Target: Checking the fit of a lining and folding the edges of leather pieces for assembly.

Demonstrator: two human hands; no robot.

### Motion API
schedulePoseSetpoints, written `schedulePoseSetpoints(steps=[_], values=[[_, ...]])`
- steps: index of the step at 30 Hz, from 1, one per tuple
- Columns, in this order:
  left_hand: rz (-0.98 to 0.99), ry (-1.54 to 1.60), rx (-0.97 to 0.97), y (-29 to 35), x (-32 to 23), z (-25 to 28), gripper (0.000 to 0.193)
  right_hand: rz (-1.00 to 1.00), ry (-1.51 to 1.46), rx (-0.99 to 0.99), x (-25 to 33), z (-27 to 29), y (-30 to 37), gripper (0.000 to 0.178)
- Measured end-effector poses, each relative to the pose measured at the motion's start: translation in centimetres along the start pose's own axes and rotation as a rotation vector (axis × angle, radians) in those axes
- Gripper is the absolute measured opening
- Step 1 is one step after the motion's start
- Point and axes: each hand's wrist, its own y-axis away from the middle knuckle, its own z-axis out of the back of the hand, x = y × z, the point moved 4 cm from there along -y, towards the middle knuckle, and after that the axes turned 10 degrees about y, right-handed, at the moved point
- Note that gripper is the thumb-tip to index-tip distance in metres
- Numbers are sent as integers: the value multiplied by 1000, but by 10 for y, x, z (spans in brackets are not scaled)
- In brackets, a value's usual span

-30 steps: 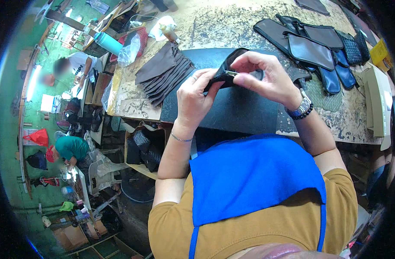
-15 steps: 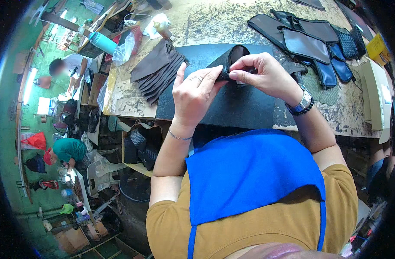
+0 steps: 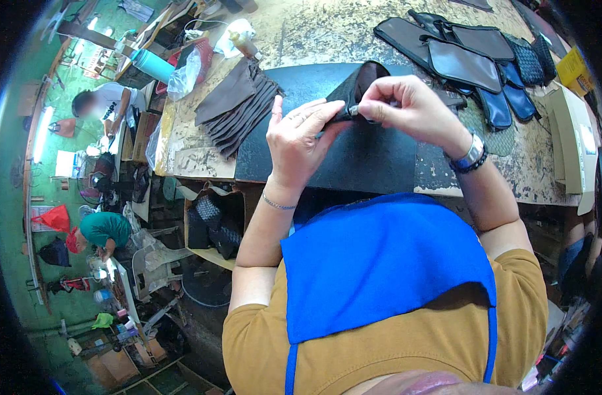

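Above a black work mat (image 3: 281, 151) I hold a dark pouch (image 3: 344, 89), with its brown inner side showing at the far end. My left hand (image 3: 298, 135) pinches its near edge between thumb and fingers, the little finger raised. On the right, my right hand (image 3: 400, 108) is closed in a pinch at the same edge. A small silvery piece (image 3: 353, 110) shows at its fingertips, too small to tell its exact kind. Part of the pouch is hidden behind my hands.
A fanned stack of dark brown pieces (image 3: 232, 105) lies left of the mat. Finished-looking zip pouches (image 3: 469, 62) are piled at the far right. A cardboard box (image 3: 567, 145) stands at the right edge, a red basket (image 3: 199, 59) far left. Two people work at left.
My right hand has shifted slightly right, and the silvery piece shows more plainly between the hands. The left hand keeps its pinch on the pouch, which has tilted a little.
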Motion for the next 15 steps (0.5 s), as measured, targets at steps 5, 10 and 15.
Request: schedulePoseSetpoints(steps=[5,10,15], values=[[101,112,28,-2,-3,4,27,46,160,-43,16,-9,-3,20],[34,122,-53,4,0,12,27,-87,113,42,-14,6,-12,20],[538,620,-75,19,22,0,33,-132,346,-53,-17,11,-7,30]])
